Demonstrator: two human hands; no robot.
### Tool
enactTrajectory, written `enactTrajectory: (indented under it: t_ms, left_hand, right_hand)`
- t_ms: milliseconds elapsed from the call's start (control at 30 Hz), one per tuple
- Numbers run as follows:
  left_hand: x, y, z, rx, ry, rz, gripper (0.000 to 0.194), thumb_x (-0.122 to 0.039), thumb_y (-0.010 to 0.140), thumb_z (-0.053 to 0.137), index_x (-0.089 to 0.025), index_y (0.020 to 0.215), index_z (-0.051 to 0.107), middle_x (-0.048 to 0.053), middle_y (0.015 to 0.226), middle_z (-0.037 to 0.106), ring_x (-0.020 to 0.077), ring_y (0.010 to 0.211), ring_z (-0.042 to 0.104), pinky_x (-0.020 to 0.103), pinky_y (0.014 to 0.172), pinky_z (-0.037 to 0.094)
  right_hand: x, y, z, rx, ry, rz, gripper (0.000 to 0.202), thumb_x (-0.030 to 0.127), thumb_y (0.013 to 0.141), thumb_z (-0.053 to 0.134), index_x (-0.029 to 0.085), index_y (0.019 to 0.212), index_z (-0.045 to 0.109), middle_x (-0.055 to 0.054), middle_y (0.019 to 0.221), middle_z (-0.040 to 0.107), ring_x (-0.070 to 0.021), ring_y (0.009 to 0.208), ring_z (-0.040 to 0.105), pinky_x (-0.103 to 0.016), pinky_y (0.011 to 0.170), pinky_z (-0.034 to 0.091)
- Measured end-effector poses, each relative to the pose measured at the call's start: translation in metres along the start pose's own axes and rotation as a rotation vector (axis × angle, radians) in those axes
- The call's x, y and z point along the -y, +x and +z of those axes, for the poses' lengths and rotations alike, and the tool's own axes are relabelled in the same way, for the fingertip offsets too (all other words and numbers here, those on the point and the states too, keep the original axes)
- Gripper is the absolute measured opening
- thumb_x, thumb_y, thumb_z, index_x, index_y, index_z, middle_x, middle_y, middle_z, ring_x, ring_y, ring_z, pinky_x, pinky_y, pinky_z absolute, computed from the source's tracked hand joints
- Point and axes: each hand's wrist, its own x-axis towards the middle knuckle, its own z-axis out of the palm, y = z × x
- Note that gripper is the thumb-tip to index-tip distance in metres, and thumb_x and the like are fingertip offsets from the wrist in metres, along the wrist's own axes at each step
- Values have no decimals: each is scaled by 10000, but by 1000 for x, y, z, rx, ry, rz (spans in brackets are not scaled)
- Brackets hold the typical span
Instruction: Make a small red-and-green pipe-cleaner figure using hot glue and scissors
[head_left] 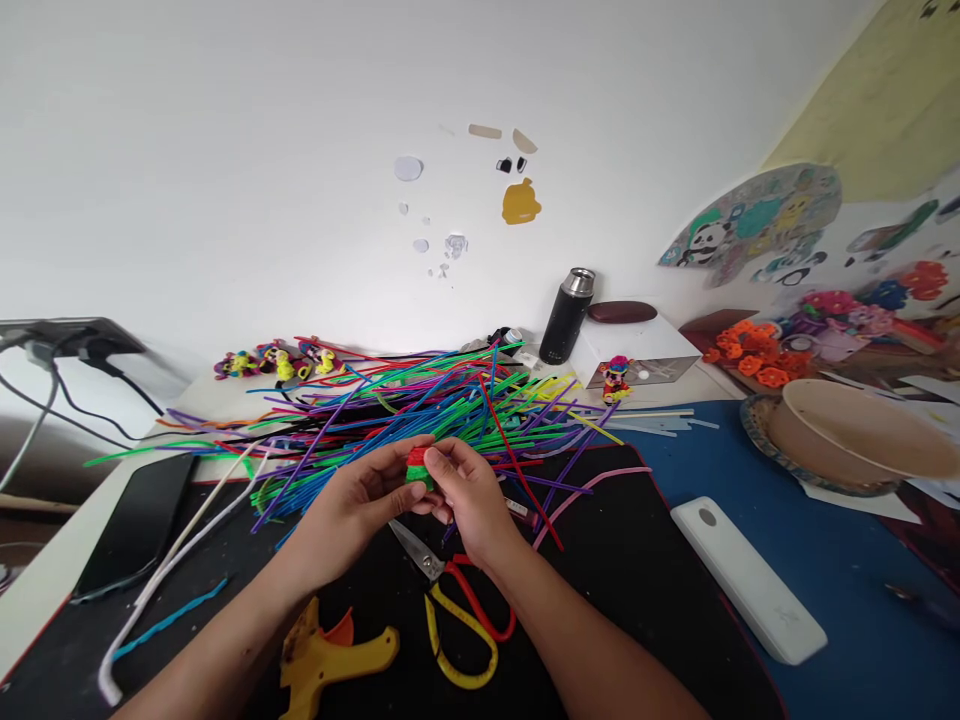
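Observation:
Between the fingertips of both hands is a small red and green piece [420,470], red at the top and green below, which looks wound from pipe cleaners. My left hand [360,500] pinches it from the left. From the right, my right hand [471,495] presses its thumb against the red part. Just below the hands lie scissors [450,610] with one yellow and one red handle. A yellow glue gun [330,655] with an orange trigger rests near my left forearm. Behind the hands spreads a heap of coloured pipe cleaners [420,410].
A black flask [568,318] stands by a white box [652,355] with a small figure [616,378] before it. More figures [277,360] sit at the back left. A phone [139,520], a white power bank [748,580] and a bowl [862,430] flank the black mat [622,560].

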Motion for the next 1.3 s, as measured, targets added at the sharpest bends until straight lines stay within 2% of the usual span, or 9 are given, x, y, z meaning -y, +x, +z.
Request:
enactTrajectory:
  t_ms: [200, 333, 533, 667, 967, 1133, 1300]
  left_hand:
    - [5, -1, 1, -23, 70, -13, 631, -497, 866, 934, -188, 1391, 772, 128, 1239, 855, 315, 1071, 824, 434, 965, 687]
    - [5, -1, 2, -40, 100, -9, 636, -487, 869, 927, -188, 1407, 768, 132, 1263, 848, 354, 1159, 802, 468, 1014, 666]
    - [-1, 0, 2, -5, -3, 6, 516, -363, 889, 929, -194, 1355, 784, 140, 1253, 845, 298, 998, 829, 410, 890, 692]
    - [-5, -1, 3, 5, -69, 26, 512, -313, 901, 922, -194, 1372, 761, 136, 1174, 857, 252, 874, 828, 388, 866, 684]
    - [-4, 0, 2, 11, -75, 17, 457, -324, 891, 935, -199, 1308, 798, 113, 1133, 869, 247, 844, 838, 376, 856, 685]
    - [-2, 1, 1, -2, -63, -3, 473, -342, 876, 947, -192, 1301, 805, 101, 1067, 874, 261, 837, 843, 385, 851, 689]
    - [-4, 2, 1, 22, -35, 15, 461, -338, 903, 920, -197, 1322, 791, 98, 1055, 871, 268, 841, 842, 402, 857, 686]
  right_hand:
    - [-8, -1, 3, -12, 52, -30, 626, 736, 736, 928, 214, 810, 589, 92, 628, 503, -55, 464, 388, -170, 387, 278]
    - [-8, -2, 5, -17, 76, -34, 619, 722, 731, 940, 214, 813, 595, 88, 641, 506, -57, 479, 395, -169, 402, 290]
    - [2, -2, 3, -4, 24, -26, 602, 744, 774, 895, 212, 837, 622, 94, 597, 437, -76, 481, 386, -188, 397, 271]
    - [6, -1, 2, 9, 45, -12, 631, 793, 804, 840, 213, 794, 592, 103, 562, 378, -76, 471, 355, -201, 413, 281]
    - [4, -2, 3, -13, 42, 9, 601, 738, 740, 916, 198, 840, 671, 111, 543, 407, -66, 453, 353, -201, 413, 267]
    - [3, -2, 4, -27, 37, 15, 609, 742, 724, 919, 201, 839, 664, 113, 542, 408, -66, 452, 353, -198, 411, 262]
    - [5, -3, 3, -12, 34, 19, 604, 739, 750, 903, 196, 855, 662, 113, 551, 420, -62, 442, 357, -204, 416, 262]
